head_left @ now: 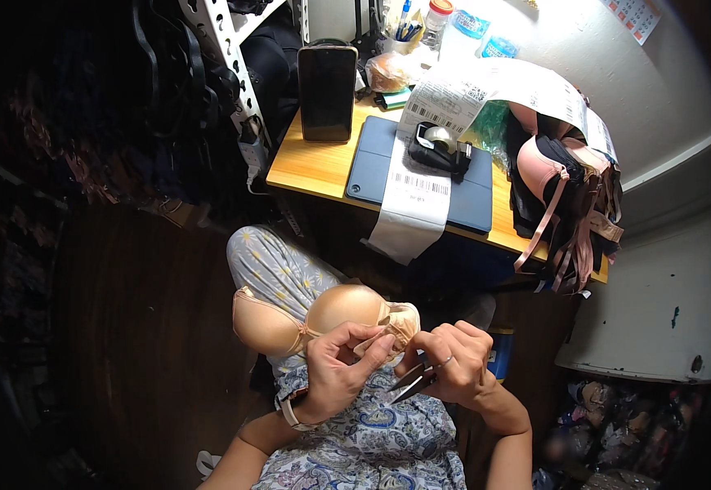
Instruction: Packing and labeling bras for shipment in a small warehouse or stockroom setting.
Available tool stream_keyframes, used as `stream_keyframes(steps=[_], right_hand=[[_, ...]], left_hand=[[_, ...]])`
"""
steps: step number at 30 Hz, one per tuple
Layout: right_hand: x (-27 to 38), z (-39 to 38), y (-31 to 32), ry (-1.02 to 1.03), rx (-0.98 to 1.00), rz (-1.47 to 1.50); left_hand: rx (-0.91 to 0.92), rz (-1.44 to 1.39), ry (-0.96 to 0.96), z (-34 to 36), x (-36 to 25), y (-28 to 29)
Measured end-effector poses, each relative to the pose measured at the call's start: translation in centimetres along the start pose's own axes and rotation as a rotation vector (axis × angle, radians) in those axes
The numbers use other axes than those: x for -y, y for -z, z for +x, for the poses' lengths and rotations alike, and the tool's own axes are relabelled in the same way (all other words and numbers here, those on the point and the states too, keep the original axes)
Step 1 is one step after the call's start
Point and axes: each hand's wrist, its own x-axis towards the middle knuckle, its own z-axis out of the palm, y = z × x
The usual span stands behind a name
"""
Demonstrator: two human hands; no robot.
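Observation:
A beige moulded-cup bra (346, 309) lies across my lap, its two cups facing up with a small bow between them. My left hand (341, 369) is closed, thumb and fingers pinching the bra's band beside the right cup. Close by on the right, my right hand (460, 359) is closed on a small pair of dark-handled scissors (413, 382), whose blades point down and left. Its fingertips are at the end of the same band; whether they also pinch the fabric is hidden.
Ahead stands a wooden desk (310, 167) with an upright phone (328, 94), a blue tablet case (365, 171), a long strip of printed labels (409, 220) and a tape dispenser (439, 149). Pink and black bras (539, 167) hang over its right edge. A perforated metal rack (229, 57) stands left.

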Motion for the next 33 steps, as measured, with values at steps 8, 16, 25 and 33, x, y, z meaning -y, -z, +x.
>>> stream_keyframes(steps=[8, 16, 25, 33], right_hand=[[0.7, 0.1, 1.2, -0.021, -0.109, 0.159], [0.5, 0.2, 0.6, -0.059, -0.073, 0.024], [0.2, -0.5, 0.6, -0.108, -0.175, 0.112], [0.3, -0.9, 1.3, -0.187, 0.113, -0.085]], left_hand=[[-0.045, -0.036, -0.028, 0.4, -0.2, 0.2], [-0.017, -0.036, -0.075, 0.0, -0.5, -0.2], [-0.058, -0.057, -0.029, 0.3, -0.1, 0.2], [-0.046, -0.110, -0.011, 0.3, -0.6, 0.2]])
